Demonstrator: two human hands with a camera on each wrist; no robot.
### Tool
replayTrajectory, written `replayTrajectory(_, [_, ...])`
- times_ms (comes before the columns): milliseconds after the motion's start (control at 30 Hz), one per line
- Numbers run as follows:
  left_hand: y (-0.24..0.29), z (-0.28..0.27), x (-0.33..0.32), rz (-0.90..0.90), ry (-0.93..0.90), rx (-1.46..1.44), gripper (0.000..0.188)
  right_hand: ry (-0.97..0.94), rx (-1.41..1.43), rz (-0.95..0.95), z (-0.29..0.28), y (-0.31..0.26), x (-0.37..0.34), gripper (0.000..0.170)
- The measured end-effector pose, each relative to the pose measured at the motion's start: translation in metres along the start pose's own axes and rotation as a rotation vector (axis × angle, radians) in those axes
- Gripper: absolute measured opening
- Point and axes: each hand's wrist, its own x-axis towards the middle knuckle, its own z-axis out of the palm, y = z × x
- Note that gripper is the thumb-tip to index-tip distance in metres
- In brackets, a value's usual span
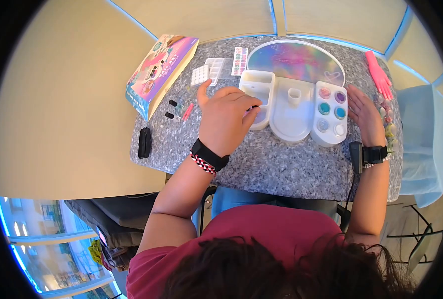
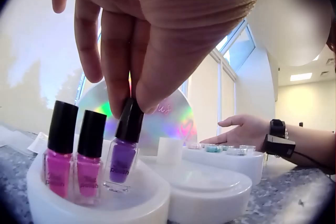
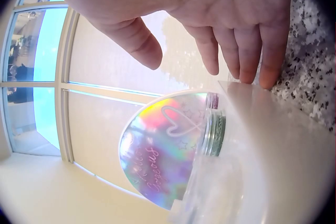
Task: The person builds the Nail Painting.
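Note:
The left hand [image 1: 226, 117] pinches the black cap of a purple polish bottle [image 2: 122, 155] between thumb and fingers, over the white tray's left compartment [image 2: 105, 214]. The bottle tilts slightly; whether its base touches the tray is unclear. Two pink polish bottles [image 2: 60, 166] with black caps stand beside it in that compartment. The right hand [image 1: 365, 109] lies with extended fingers beside the tray's right section [image 1: 330, 130], which holds several small pots of pink, purple, teal and clear or white contents. In the right wrist view, its fingertips are at the section's edge.
Behind the tray stands a shiny rounded panel [image 1: 296, 60]. Leftward are a nail art box [image 1: 156, 70], small white trays [image 1: 200, 75], a sticker sheet [image 1: 240, 61], two small bottles [image 1: 172, 116] and a black case [image 1: 144, 142]. A pink hand model [image 1: 378, 74] lies at the far right.

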Motion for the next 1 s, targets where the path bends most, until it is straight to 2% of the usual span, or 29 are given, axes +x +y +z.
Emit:
replayTrajectory(433, [-0.005,0.019,-0.005,0.032,0.041,0.117,0.014,0.013,-0.022,-0.004,0.007,-0.004,-0.004,0.066])
replayTrajectory(500, [-0.001,0.015,-0.004,-0.008,0.175,0.079,0.023,0.003,-0.03,-0.003,0.006,-0.004,-0.003,0.066])
replayTrajectory(533, [-0.005,0.011,-0.005,-0.013,0.176,0.089,0.023,-0.005,-0.039,0.0,0.005,-0.003,-0.001,0.065])
replayTrajectory(600, [-0.023,0.0,-0.008,-0.205,0.273,0.142,0.032,-0.02,-0.04,-0.007,0.001,0.001,0.0,0.065])
replayTrajectory(667, [-0.06,-0.014,-0.017,-0.378,0.288,0.365,0.036,-0.03,-0.042,-0.019,0.002,0.002,0.0,0.064])
replayTrajectory(733, [-0.099,-0.019,-0.03,-0.598,0.207,0.602,0.036,-0.005,-0.045,-0.013,0.002,0.0,-0.001,0.065])
replayTrajectory(767, [-0.113,-0.021,-0.037,-0.602,0.209,0.603,0.036,-0.009,-0.047,-0.014,0.003,0.0,-0.001,0.065])
replayTrajectory(833, [-0.133,-0.021,-0.047,-0.825,-0.013,0.654,0.032,-0.007,-0.048,-0.016,0.003,-0.001,-0.003,0.065])
replayTrajectory(933, [-0.147,-0.016,-0.053,-0.823,-0.064,0.534,0.025,-0.027,-0.047,-0.026,0.002,0.001,-0.001,0.065])
replayTrajectory(1000, [-0.146,-0.011,-0.054,-0.774,-0.039,0.579,0.023,-0.022,-0.038,-0.014,0.003,0.0,-0.003,0.065])
